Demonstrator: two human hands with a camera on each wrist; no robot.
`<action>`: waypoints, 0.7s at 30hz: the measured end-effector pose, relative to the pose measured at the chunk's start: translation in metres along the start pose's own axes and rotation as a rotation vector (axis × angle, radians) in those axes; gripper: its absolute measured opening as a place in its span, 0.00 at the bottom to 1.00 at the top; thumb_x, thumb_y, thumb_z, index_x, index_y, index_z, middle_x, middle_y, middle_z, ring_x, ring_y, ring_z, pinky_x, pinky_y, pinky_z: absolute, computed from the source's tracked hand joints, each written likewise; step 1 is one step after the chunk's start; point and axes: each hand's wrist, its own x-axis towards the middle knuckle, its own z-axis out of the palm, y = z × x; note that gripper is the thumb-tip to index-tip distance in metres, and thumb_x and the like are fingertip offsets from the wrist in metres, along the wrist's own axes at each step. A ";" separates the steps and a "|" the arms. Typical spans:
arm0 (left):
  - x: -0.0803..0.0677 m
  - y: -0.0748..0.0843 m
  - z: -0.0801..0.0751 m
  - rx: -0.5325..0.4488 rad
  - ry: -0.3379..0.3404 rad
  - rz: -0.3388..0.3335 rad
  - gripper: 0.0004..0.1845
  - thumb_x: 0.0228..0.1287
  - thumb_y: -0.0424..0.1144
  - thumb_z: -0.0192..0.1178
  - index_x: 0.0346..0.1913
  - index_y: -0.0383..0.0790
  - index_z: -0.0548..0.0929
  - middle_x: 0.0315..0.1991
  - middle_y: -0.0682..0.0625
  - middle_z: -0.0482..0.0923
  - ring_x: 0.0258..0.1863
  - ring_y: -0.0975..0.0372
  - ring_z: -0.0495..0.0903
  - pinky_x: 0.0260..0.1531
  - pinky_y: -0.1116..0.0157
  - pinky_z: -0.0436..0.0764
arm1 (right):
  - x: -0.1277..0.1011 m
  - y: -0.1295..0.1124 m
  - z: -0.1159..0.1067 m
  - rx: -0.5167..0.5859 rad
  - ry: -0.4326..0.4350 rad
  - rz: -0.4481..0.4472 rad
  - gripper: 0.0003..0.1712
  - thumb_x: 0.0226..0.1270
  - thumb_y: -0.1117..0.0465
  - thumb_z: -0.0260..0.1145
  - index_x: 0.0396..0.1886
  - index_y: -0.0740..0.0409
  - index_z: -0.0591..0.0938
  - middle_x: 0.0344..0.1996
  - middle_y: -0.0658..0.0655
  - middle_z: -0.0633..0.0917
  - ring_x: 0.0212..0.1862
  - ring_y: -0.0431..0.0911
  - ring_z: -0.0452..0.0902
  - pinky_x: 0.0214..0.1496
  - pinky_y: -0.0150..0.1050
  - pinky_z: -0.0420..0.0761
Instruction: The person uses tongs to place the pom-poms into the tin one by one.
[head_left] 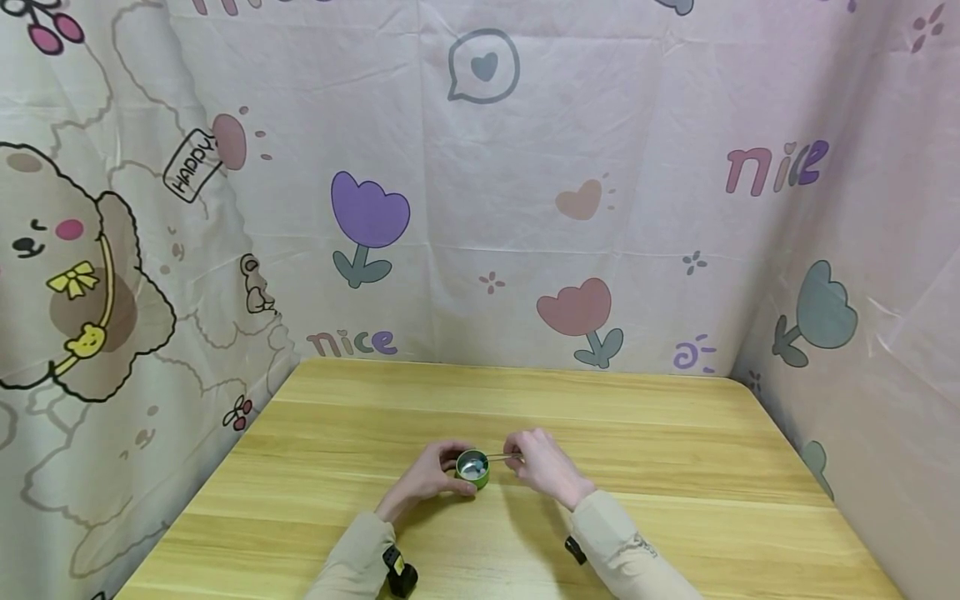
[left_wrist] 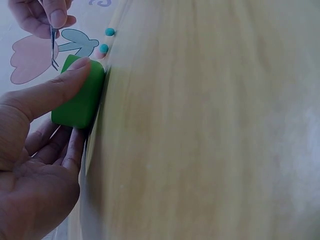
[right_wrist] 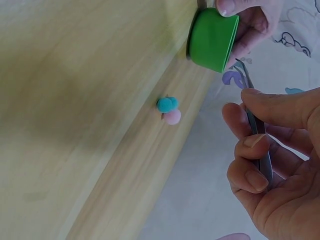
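Observation:
A small green cup [head_left: 473, 469] with a shiny silver inside stands upright on the table. My left hand [head_left: 429, 477] holds it, thumb on the near side and fingers round the far side; the left wrist view shows the thumb on the cup's green wall [left_wrist: 80, 102]. In my right hand [head_left: 543, 462] is a pair of metal tweezers [right_wrist: 256, 122], pinched between thumb and fingers. Their bent tips are slightly apart, with nothing between them, close over the cup's rim. Teal pom-poms [right_wrist: 165, 104] and a pink pom-pom [right_wrist: 172, 117] lie together on the table near the cup.
The wooden table [head_left: 637, 442] reaches back to a printed cloth [head_left: 480, 208] with tulips and hearts. More printed cloth hangs at the left [head_left: 150, 275] and right sides. A black wrist camera [head_left: 401, 573] sits by the left sleeve.

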 end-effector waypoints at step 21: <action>0.000 -0.001 0.001 0.005 0.007 -0.010 0.34 0.48 0.24 0.76 0.60 0.22 0.75 0.57 0.29 0.78 0.58 0.41 0.79 0.62 0.57 0.81 | -0.008 0.004 -0.009 0.062 0.036 0.020 0.02 0.61 0.70 0.70 0.34 0.62 0.87 0.33 0.58 0.91 0.38 0.50 0.88 0.45 0.46 0.89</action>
